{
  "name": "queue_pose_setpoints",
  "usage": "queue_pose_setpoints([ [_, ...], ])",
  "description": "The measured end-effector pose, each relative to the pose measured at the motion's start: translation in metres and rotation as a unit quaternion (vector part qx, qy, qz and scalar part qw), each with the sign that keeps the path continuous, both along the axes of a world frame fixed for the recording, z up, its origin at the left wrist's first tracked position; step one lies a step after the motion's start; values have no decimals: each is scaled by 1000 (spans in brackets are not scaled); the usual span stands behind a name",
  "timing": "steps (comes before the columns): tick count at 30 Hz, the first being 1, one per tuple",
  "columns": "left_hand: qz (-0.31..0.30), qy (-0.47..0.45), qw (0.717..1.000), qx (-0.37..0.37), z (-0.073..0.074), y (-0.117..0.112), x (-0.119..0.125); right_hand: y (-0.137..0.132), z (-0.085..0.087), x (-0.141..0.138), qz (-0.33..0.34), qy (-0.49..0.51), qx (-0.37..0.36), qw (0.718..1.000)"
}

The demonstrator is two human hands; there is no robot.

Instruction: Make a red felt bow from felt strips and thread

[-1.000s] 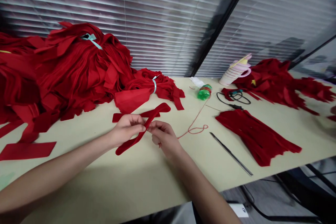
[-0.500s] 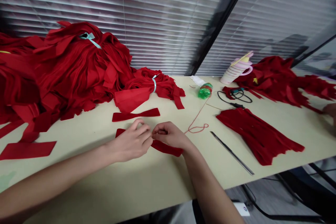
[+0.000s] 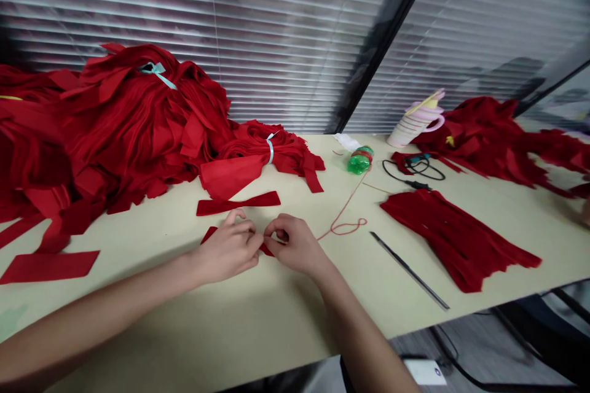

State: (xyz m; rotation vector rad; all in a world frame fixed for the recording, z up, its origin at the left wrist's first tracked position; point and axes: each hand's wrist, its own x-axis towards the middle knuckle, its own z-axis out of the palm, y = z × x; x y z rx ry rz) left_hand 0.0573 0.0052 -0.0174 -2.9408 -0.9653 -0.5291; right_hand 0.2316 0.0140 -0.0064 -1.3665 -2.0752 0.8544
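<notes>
A red fabric strip [image 3: 209, 234] is pinched near its middle by my left hand [image 3: 230, 250], whose fingers are closed and cover much of it. My right hand [image 3: 295, 244] has thumb and forefinger pressed together close against the left fingertips. Red thread [image 3: 338, 222] runs from beneath the right hand, makes a loose loop on the table and leads back to a green plastic bottle piece [image 3: 359, 161] wound with it. The pinched spot itself is mostly hidden by fingers. Just beyond the hands lies another red strip, narrowed at its middle [image 3: 237, 202].
Large heaps of red fabric [image 3: 138, 116] fill the back left, with a tied bundle [image 3: 271, 150] beside them. On the right are a fanned red stack [image 3: 456, 236], a thin dark metal strip [image 3: 410, 270], a black cable [image 3: 417, 184] and a pink-white mug [image 3: 415, 126].
Both hands have shifted slightly left, still together. The right end of the strip, visible beneath my right hand before, is now mostly out of sight.
</notes>
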Motion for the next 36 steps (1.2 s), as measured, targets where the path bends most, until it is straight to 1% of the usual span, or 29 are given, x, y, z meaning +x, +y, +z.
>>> queue_pose_setpoints([
  [2, 29, -25, 998, -44, -2, 2, -1, -3, -3, -4, 1, -19, 57, 998],
  [6, 95, -71, 989, -83, -3, 6, -2, -8, -7, -11, 47, -78, 161, 983],
  [8, 115, -97, 982, -113, -3, 8, -3, -9, -9, -12, 51, -104, 198, 973],
  [11, 138, -143, 966, -167, -1, 11, -4, -10, -10, -13, 42, -118, 231, 965],
  [14, 162, -208, 935, -238, 1, 12, -5, -12, -12, -15, 27, -119, 260, 958],
  [17, 178, -281, 884, -329, 4, 13, -4, -15, -13, -18, 3, -90, 263, 961],
  [19, 182, -325, 845, -384, 8, 14, -4, -16, -13, -21, -26, -26, 239, 970],
  [21, 185, -365, 809, -421, 12, 14, -2, -17, -12, -23, -64, 44, 193, 978],
  [22, 188, -384, 793, -435, 14, 14, -2, -16, -11, -23, -77, 72, 162, 981],
  [24, 193, -420, 761, -455, 17, 15, -1, -16, -8, -25, -79, 120, 86, 986],
  [26, 192, -451, 731, -474, 18, 15, -1, -17, -7, -26, -70, 188, 6, 980],
  [29, 177, -490, 682, -512, 16, 15, -1, -17, -6, -30, -70, 284, -77, 953],
  [32, 157, -511, 637, -556, 11, 13, 1, -16, -5, -33, -57, 319, -126, 937],
  [33, 149, -514, 626, -567, 9, 12, 1, -15, -4, -34, -52, 347, -161, 922],
  [34, 141, -515, 619, -576, 7, 11, 2, -15, -3, -35, -49, 381, -202, 901],
  [36, 121, -514, 615, -586, 6, 9, 2, -14, -1, -34, -45, 444, -277, 851],
])
